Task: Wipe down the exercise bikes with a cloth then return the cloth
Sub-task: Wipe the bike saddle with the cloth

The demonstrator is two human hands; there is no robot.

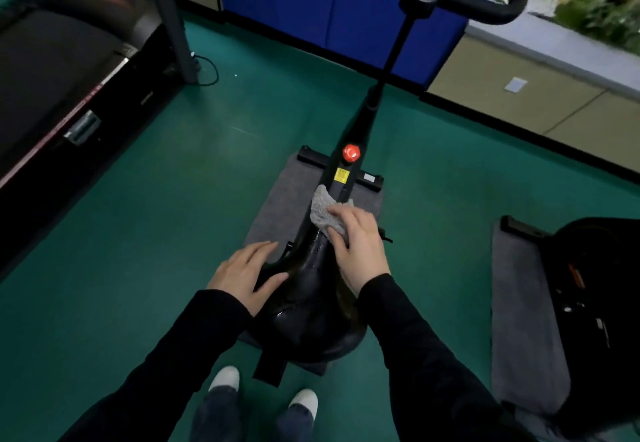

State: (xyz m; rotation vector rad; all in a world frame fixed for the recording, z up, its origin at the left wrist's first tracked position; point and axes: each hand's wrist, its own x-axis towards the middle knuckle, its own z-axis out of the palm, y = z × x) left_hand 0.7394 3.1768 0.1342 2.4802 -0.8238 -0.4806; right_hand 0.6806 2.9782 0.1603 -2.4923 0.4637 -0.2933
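Black sleeves reach over the saddle [308, 289]. Right hand [360, 244] lies flat, fingers pressing the grey cloth [325, 211] onto the saddle's nose, likely to wipe it with steady pressure. Left hand [247, 273] rests open, fingers spread, on the saddle's left flank, probably bracing it. Ahead stand the red knob [351, 153] and handlebars [485, 5]; a second bike [599, 303] waits rightward.

A black treadmill [65, 71] fills the upper left of the frame on green flooring [156, 199], blue panels [329, 9] stand at top centre, and beige cabinets [540, 95] with greenery [595, 16] above run along the upper right.
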